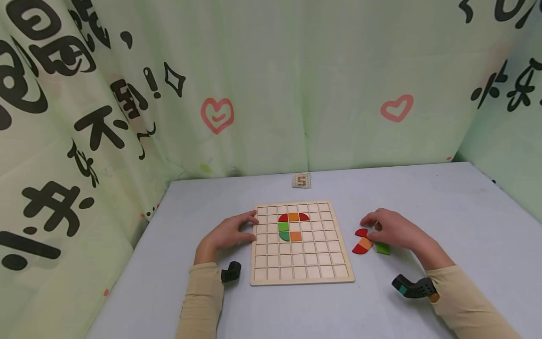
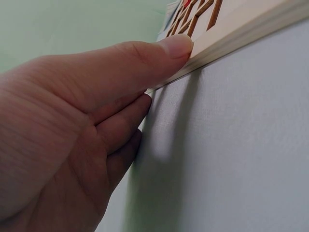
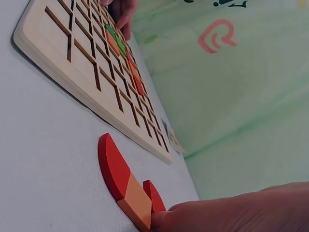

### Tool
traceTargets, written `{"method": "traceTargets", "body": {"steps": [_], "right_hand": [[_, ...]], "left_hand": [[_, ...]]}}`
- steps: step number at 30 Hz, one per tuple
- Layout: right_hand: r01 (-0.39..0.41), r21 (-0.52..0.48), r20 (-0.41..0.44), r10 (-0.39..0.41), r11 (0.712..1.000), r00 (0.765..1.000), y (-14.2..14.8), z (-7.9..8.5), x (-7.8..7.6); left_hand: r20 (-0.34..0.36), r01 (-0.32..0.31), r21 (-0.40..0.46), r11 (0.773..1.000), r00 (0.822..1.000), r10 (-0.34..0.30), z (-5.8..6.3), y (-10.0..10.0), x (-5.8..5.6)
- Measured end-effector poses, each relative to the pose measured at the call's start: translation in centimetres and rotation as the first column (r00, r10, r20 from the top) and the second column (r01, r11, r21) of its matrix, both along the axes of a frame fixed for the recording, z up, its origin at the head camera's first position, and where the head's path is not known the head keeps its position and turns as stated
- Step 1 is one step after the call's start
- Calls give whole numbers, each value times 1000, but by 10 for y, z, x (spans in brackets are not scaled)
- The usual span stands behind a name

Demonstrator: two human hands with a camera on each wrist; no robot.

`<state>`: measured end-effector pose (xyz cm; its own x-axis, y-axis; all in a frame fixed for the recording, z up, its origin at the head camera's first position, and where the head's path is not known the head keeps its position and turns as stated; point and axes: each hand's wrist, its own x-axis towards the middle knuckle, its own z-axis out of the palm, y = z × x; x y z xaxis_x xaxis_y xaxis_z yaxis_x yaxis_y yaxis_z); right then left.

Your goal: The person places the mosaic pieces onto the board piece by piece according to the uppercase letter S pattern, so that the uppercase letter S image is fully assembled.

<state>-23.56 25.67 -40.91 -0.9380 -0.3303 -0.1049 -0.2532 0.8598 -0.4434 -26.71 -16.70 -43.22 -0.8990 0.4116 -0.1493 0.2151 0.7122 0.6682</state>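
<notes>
A square wooden grid board [image 1: 303, 282] lies on the table. Set in its cells are red quarter-round pieces [image 1: 304, 216], orange squares [image 1: 295, 236], a light green square [image 1: 283, 226] and a green quarter-round [image 1: 284, 236]. My left hand [image 1: 228, 233] rests against the board's left edge, its thumb touching the rim in the left wrist view. Right of the board, my right hand [image 1: 394, 228] reaches over loose pieces: two red quarter-rounds [image 3: 114, 166], an orange square [image 3: 136, 202] and a green square [image 1: 383, 248]. A fingertip touches the orange square; most right fingers are hidden in the right wrist view.
A small card [image 1: 301, 181] with a gridded pattern lies near the table's far edge, behind the board. A pale green curtain [image 1: 271, 84] with black characters and red hearts hangs around the white table [image 1: 169, 292].
</notes>
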Motion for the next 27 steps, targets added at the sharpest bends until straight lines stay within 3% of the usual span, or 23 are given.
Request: {"method": "traceTargets", "body": {"steps": [11, 27], "right_hand": [[26, -9, 25, -26, 1000, 999, -2, 0, 0], [-13, -22, 35, 14, 1000, 999, -1, 2, 1]], "left_hand": [[-12, 2, -8, 1000, 1000, -2, 2, -1, 1], [2, -16, 10, 1000, 1000, 16, 3, 1, 3]]}}
